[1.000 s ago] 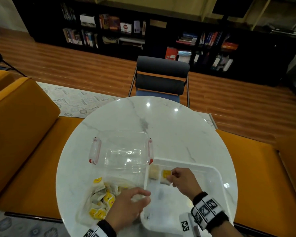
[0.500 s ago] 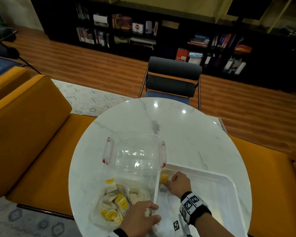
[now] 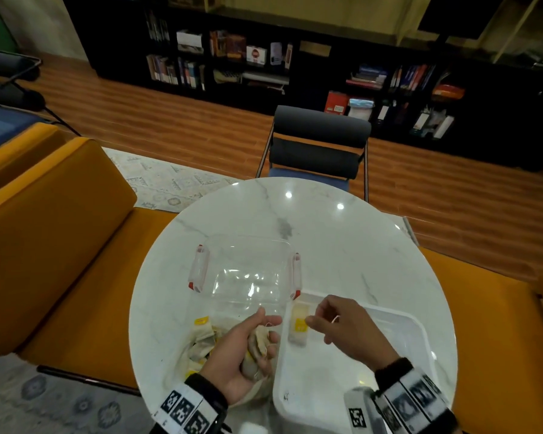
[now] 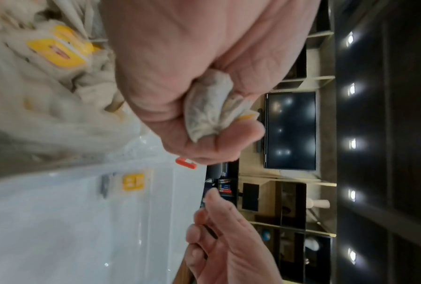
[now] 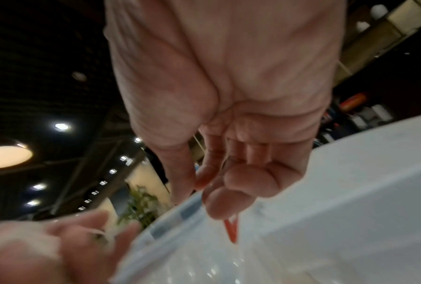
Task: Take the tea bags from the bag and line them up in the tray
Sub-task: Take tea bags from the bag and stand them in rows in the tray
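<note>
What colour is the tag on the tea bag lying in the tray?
Yellow tag on the tea bag, clearest in the left wrist view.

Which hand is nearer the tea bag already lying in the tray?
Right. The right hand hangs over the tray, fingertips just beside the tea bag. The left hand is outside the tray's left rim, holding other tea bags.

Glossy white marble table (image 3: pixel 342 245); on it a clear glossy plastic container (image 3: pixel 248 270), matt white plastic tray (image 3: pixel 389 314), papery tea bags (image 3: pixel 204 339)

Tea bags (image 3: pixel 201 346) partly hidden behind left hand (image 3: pixel 242 352).
</note>
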Demonstrator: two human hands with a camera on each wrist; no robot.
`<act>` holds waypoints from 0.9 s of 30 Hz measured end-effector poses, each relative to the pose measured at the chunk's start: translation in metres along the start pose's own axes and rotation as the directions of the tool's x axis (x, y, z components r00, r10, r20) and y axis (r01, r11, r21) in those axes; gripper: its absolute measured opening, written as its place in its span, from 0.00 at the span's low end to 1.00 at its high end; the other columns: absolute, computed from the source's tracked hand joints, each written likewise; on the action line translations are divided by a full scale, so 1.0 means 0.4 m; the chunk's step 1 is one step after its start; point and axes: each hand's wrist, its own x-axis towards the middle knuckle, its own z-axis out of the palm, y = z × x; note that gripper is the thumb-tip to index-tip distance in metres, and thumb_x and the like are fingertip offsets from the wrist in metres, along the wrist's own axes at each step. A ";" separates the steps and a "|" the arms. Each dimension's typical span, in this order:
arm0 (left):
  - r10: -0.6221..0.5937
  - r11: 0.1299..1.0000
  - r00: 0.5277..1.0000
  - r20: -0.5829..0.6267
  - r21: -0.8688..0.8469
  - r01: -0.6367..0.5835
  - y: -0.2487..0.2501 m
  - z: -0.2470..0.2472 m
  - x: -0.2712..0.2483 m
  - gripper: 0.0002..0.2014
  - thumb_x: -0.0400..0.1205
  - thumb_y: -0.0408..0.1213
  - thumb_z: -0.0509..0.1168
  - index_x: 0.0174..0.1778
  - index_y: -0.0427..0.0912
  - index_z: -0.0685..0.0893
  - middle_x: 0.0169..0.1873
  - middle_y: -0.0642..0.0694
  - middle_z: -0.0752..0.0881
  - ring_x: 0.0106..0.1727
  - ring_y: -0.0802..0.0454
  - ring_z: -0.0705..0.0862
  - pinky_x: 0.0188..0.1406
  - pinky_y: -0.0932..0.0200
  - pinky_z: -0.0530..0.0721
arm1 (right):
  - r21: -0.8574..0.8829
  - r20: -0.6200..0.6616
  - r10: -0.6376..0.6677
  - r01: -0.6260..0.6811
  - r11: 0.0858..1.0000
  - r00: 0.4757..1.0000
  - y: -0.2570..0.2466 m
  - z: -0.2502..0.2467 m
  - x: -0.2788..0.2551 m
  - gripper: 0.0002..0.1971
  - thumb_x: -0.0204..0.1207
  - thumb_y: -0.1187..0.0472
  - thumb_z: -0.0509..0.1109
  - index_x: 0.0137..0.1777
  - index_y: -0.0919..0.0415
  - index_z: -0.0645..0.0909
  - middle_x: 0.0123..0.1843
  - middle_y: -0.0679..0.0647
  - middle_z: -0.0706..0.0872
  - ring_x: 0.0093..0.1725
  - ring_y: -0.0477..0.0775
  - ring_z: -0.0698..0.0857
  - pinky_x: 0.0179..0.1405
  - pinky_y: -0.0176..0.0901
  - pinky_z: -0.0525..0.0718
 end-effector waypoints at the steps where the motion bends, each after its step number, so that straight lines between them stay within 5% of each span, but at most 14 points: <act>1: 0.005 0.999 1.000 0.004 -0.037 -0.005 -0.002 0.009 0.001 0.16 0.86 0.45 0.65 0.59 0.35 0.83 0.31 0.42 0.81 0.23 0.53 0.79 0.11 0.66 0.73 | 0.004 -0.010 -0.058 0.058 0.998 0.998 -0.024 -0.013 -0.029 0.12 0.74 0.54 0.79 0.37 0.57 0.81 0.33 0.49 0.86 0.28 0.45 0.85 0.29 0.29 0.77; 6: 0.086 0.989 0.996 -0.003 -0.119 -0.086 -0.015 0.056 0.020 0.16 0.76 0.40 0.68 0.55 0.35 0.83 0.31 0.41 0.81 0.22 0.52 0.79 0.16 0.63 0.77 | -0.011 -0.010 -0.266 0.266 0.964 0.964 -0.112 -0.010 -0.139 0.13 0.69 0.44 0.79 0.35 0.49 0.81 0.35 0.44 0.85 0.30 0.43 0.81 0.33 0.29 0.76; 11: 0.080 0.996 0.997 0.010 -0.032 -0.080 -0.058 0.071 0.038 0.16 0.87 0.45 0.63 0.62 0.36 0.81 0.41 0.40 0.87 0.34 0.49 0.79 0.35 0.56 0.76 | -0.141 -0.078 -0.339 0.326 0.935 0.938 -0.080 0.032 -0.133 0.15 0.66 0.32 0.68 0.39 0.41 0.81 0.38 0.43 0.80 0.35 0.41 0.78 0.38 0.31 0.74; 13: 0.064 0.998 0.997 0.033 -0.027 -0.063 -0.069 0.073 0.040 0.16 0.87 0.46 0.63 0.61 0.37 0.81 0.49 0.36 0.88 0.39 0.47 0.84 0.35 0.56 0.78 | -0.160 -0.092 -0.340 0.323 0.933 0.936 -0.067 0.033 -0.126 0.11 0.72 0.39 0.71 0.39 0.44 0.83 0.37 0.44 0.81 0.36 0.41 0.78 0.39 0.30 0.72; 15: 0.074 0.997 0.997 0.026 0.001 -0.074 -0.075 0.075 0.040 0.16 0.88 0.46 0.62 0.59 0.36 0.83 0.56 0.33 0.87 0.39 0.48 0.86 0.24 0.60 0.80 | -0.146 -0.113 -0.337 0.320 0.936 0.935 -0.063 0.021 -0.120 0.09 0.75 0.48 0.75 0.38 0.50 0.87 0.35 0.45 0.83 0.37 0.42 0.80 0.38 0.28 0.71; 20: 0.117 0.989 0.993 -0.012 0.096 -0.115 -0.080 0.087 0.018 0.15 0.86 0.46 0.66 0.56 0.35 0.83 0.34 0.41 0.84 0.25 0.52 0.79 0.13 0.66 0.71 | -0.006 -0.172 -0.329 0.333 0.943 0.929 -0.083 -0.047 -0.120 0.08 0.76 0.59 0.75 0.36 0.52 0.83 0.34 0.44 0.85 0.33 0.46 0.83 0.35 0.28 0.75; 24: 0.131 0.981 0.990 0.056 0.140 -0.138 -0.073 0.085 0.010 0.15 0.80 0.50 0.69 0.49 0.39 0.84 0.34 0.45 0.83 0.24 0.54 0.75 0.13 0.67 0.66 | 0.194 -0.117 -0.291 0.309 0.931 0.949 -0.098 -0.107 -0.123 0.06 0.78 0.64 0.74 0.39 0.60 0.83 0.34 0.53 0.88 0.31 0.52 0.86 0.33 0.35 0.80; 27: 0.306 0.913 0.949 0.078 0.259 -0.316 -0.052 0.090 -0.002 0.18 0.76 0.52 0.71 0.52 0.41 0.89 0.36 0.45 0.83 0.24 0.55 0.71 0.15 0.67 0.64 | 0.158 -0.106 -0.311 0.325 0.933 0.944 -0.099 -0.135 -0.123 0.06 0.78 0.63 0.75 0.40 0.60 0.82 0.34 0.50 0.88 0.32 0.54 0.86 0.31 0.37 0.80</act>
